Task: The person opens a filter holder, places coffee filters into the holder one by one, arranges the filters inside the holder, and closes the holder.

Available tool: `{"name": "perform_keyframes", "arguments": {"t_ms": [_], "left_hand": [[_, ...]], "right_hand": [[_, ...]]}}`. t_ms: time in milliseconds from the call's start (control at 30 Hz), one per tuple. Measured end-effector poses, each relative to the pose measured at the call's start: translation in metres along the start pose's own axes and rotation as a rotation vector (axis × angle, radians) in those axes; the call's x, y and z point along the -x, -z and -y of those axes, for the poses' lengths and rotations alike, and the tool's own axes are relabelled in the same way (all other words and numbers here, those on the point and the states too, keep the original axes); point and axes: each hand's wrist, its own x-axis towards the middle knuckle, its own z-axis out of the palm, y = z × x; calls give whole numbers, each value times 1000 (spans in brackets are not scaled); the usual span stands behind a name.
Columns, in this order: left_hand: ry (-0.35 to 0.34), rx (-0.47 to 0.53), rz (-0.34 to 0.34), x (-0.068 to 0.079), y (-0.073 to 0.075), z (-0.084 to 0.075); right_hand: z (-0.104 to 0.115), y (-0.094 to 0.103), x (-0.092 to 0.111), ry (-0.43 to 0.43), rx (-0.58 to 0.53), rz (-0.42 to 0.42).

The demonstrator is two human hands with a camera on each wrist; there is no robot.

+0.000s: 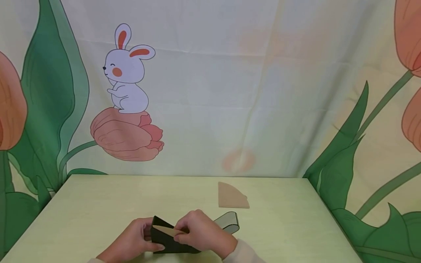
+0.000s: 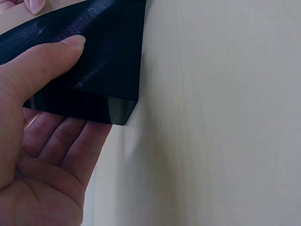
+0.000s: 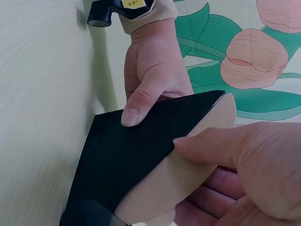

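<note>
A black, wedge-shaped filter holder (image 1: 169,244) stands at the table's near side in the head view. My left hand (image 1: 136,235) grips its left end, the thumb lying across the front face and the fingers behind and beneath. A fan-shaped brown paper coffee filter (image 3: 162,188) sits partly inside the holder, its curved edge sticking out of the slanted opening. My right hand (image 1: 198,232) pinches that filter between thumb and fingers, the thumb tip right at the holder's rim in the right wrist view.
Farther back on the pale table (image 1: 131,197) lies another brown coffee filter (image 1: 232,197). Beyond my right wrist shows a pale, dark-edged piece with a rounded end (image 1: 227,220). A curtain printed with a rabbit and tulips (image 1: 197,91) hangs behind the table.
</note>
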Motion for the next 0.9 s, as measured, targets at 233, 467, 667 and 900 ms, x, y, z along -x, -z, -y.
{"name": "perform_keyframes", "arguments": {"t_ms": [233,467,667,900], "left_hand": [[-7,30,10,1,0,1],[-47,30,15,1,-1,3],[-17,13,2,0,0,2],[-2,-16,-11,0,1,2]], "right_hand": [[1,-4,-4,-33,23,42],[3,-7,-6,-78,49,80],[3,-7,-5,-52,50,52],[3,-5,-3,-33,-12,-40]]}}
